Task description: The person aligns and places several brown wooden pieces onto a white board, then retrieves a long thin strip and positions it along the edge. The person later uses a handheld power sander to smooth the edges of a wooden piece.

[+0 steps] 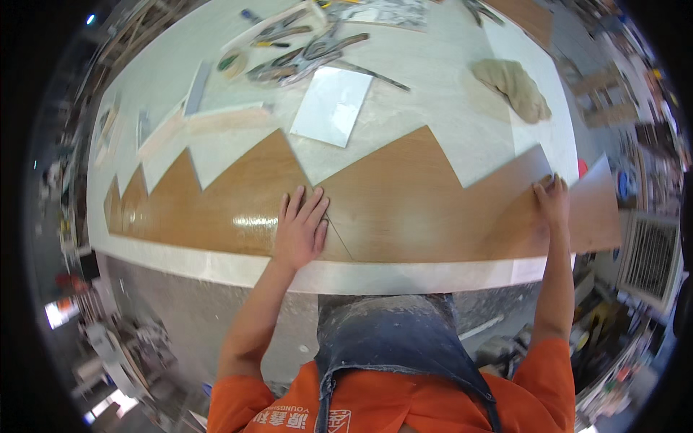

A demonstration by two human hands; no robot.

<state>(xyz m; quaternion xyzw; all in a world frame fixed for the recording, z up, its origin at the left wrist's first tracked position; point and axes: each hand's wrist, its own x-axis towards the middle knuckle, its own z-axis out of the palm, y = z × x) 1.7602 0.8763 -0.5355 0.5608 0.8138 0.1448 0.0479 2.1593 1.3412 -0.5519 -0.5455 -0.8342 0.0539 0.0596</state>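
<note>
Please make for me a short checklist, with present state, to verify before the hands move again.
1. Left hand flat on the brown sawtooth panel: ok.
2. Right hand at the panel's toothed edge: ok.
3. Panel fully on the white table: not ok, its right end sticks out past the edge.
4. Hand tools away from panel: ok, they lie farther back.
5. Dark line, joint or drawn mark: cannot tell.

Workshop interior: a broad, pale worktable stands above a grey, mottled floor — a wooden frame and a white slatted unit occupy the right, while bright patches of light show at lower left amid indistinct clutter.
</note>
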